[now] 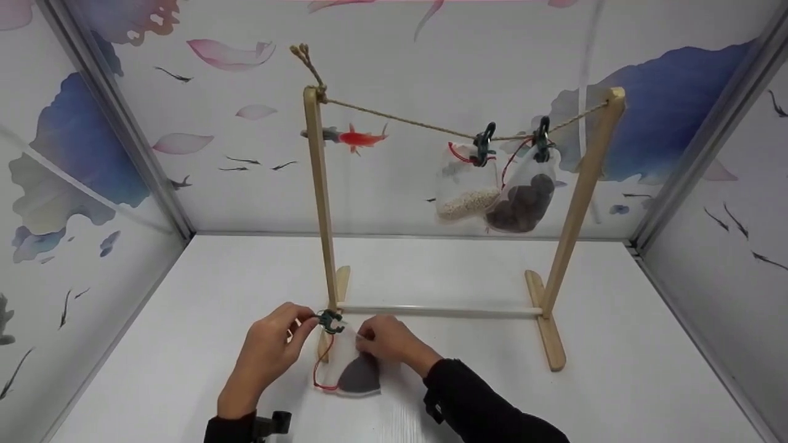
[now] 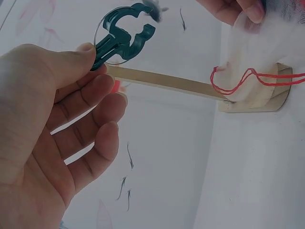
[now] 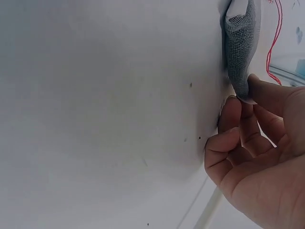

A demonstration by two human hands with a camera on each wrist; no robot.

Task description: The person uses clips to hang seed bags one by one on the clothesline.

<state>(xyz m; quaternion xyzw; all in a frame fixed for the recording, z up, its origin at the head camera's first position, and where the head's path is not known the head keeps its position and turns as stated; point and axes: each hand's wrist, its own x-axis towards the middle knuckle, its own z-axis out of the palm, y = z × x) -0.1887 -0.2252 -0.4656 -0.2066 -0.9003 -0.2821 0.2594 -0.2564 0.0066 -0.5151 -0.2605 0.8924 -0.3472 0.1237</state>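
Between thumb and forefinger my left hand pinches a dark green garden clip, its curved jaws spread apart. My right hand pinches the edge of a white mesh drawstring bag low over the table. Dark grey contents fill one lower corner of the bag, and a red drawstring trails from it. In the right wrist view, thumb and fingers nip the end of the grey mesh. The clip is just above the bag in the head view; whether they touch I cannot tell.
A wooden rack with a left post, a right post and a white bottom bar stands behind my hands. From its rope hang a bag of pale grains and one of dark round pieces, each clipped. Printed panels enclose the table.
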